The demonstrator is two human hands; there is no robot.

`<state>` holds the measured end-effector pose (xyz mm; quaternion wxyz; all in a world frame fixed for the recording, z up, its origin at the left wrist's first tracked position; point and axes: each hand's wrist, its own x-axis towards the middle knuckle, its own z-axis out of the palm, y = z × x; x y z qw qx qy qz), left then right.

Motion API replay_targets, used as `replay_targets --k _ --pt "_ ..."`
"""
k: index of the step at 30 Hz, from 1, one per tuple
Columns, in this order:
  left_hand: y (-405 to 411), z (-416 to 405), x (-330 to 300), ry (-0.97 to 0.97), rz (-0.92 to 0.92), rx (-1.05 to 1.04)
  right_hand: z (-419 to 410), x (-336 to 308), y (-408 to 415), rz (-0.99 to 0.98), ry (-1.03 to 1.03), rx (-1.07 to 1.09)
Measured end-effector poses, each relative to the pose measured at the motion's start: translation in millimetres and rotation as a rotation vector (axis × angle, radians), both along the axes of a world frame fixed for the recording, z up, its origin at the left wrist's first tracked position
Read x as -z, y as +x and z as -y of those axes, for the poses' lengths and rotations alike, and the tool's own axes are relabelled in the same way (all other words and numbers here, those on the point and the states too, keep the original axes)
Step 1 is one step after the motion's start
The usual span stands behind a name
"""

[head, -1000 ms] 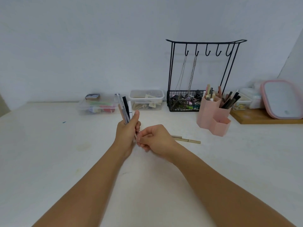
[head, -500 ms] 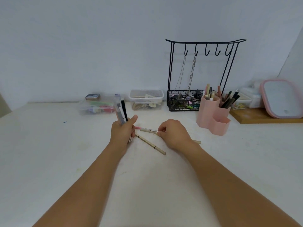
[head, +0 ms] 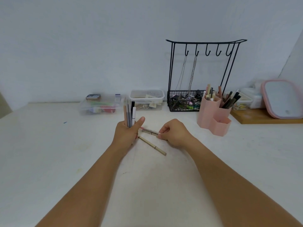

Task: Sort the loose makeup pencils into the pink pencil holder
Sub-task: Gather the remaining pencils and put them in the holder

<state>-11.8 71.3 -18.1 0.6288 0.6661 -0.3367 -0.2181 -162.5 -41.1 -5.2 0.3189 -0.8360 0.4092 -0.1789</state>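
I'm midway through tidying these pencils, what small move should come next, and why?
Probably lift the pencil pinched by the right hand and add it to the bundle in the left hand; another pencil lies loose on the table.

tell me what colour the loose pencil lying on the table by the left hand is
Beige, with a dark band near its middle; the loose pencil shows best in the head view.
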Motion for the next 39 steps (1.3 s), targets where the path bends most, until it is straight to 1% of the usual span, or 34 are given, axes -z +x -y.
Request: replay_targets --k 3,6,8,10,12,16,20,23,26,27,28,29,31,32,33,35,37,39 --pt "2 1 1 -0.026 -0.038 -0.012 -2 -1 -3 0.172 0.017 0.053" --pt "2 2 0 -0.091 -0.130 -0.026 -9 -10 -4 0.419 0.133 0.091" --pt "0 2 -3 -0.134 -0.192 -0.034 -16 -18 -2 0.554 0.245 0.065" --pt "-2 1 -6 -0.160 -0.232 -0.011 -25 -23 0 0.636 0.359 -0.022" --pt "-7 0 -7 -0.191 -0.253 0.032 -37 -23 4 0.644 0.402 -0.111" --pt "-18 -2 -8 -0.250 -0.288 0.112 -53 -11 17 0.590 0.332 -0.236" --pt "-17 -1 -4 -0.259 -0.355 0.165 -56 -1 21 0.582 0.312 -0.257" --pt "-17 3 0 -0.200 -0.284 0.118 -60 2 21 0.582 0.326 -0.269" --pt "-12 4 3 -0.167 -0.242 0.078 -61 -3 20 0.510 0.306 -0.238" --pt "-10 4 3 -0.167 -0.217 0.069 -57 -6 19 0.470 0.248 -0.213" --pt "-8 3 3 -0.165 -0.180 0.055 -52 -10 16 0.415 0.149 -0.180" --pt "-7 3 2 -0.160 -0.139 0.041 -46 -15 12 0.335 0.014 -0.144" --pt "-5 2 1 -0.138 -0.085 0.018 -29 -23 0 0.071 -0.240 -0.091" --pt "-4 2 0 -0.125 -0.082 0.014 -21 -25 -6 -0.065 -0.293 -0.074" --pt "-4 2 0 -0.109 -0.079 0.020 -14 -25 -12 -0.172 -0.300 -0.061" --pt "-2 1 1 -0.059 -0.029 0.040 -7 -22 -16 -0.280 -0.268 -0.050" --pt "-1 0 3 -0.010 0.053 0.043 -5 -18 -15 -0.306 -0.272 -0.057" --pt "-1 0 3 -0.013 0.085 0.063 -4 -16 -12 -0.288 -0.268 -0.048"
